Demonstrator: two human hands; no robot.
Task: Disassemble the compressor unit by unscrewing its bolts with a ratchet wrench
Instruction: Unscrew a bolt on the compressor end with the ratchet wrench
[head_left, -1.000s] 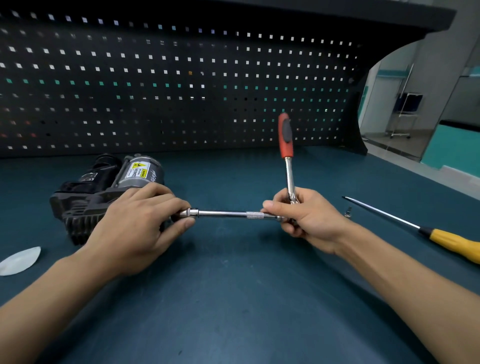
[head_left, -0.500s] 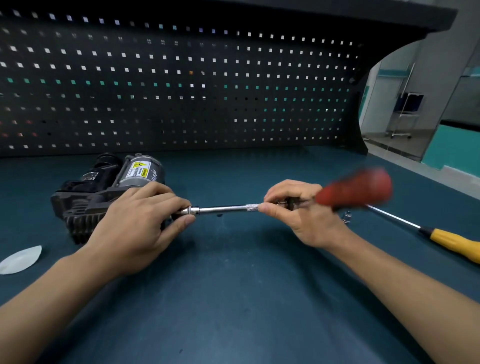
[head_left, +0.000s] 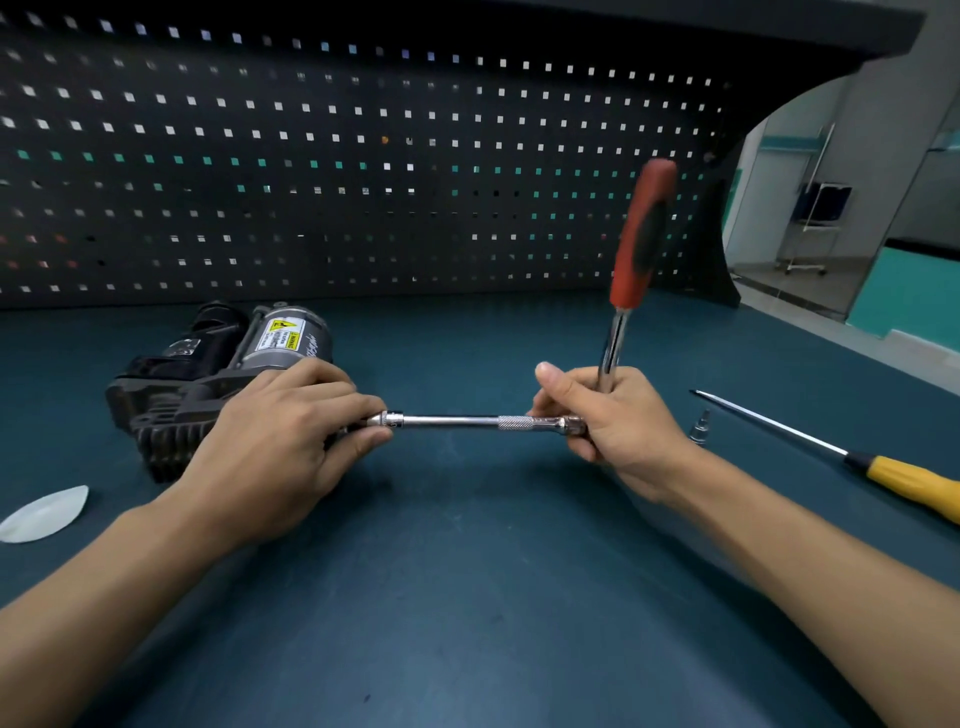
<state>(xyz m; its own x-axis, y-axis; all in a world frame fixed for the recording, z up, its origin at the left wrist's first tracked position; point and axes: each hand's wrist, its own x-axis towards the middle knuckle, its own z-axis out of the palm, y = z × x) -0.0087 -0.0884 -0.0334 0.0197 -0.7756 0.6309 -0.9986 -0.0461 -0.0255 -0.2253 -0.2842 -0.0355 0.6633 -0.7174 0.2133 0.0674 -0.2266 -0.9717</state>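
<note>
Chrome extension bar (head_left: 457, 421) runs level, nine to three o'clock. Your left hand (head_left: 280, 436) pinches its socket end, fingers curled, against the compressor unit (head_left: 208, 374) at ten o'clock. Your right hand (head_left: 618, 431) clamps its fingers round the ratchet wrench (head_left: 641, 234) near its head, red handle pointing to twelve. Yellow-handled screwdriver (head_left: 883, 467) lies at three o'clock

The ratchet wrench (head_left: 641, 239) is shown red-handled with a black inlay; its extension bar (head_left: 452, 421), silver, is banded with knurling. The compressor unit (head_left: 208, 374) is finished in black and grey, labelled yellow and white. The desk (head_left: 467, 597) is coloured dark teal, the pegboard (head_left: 363, 171) black with square holes.
</note>
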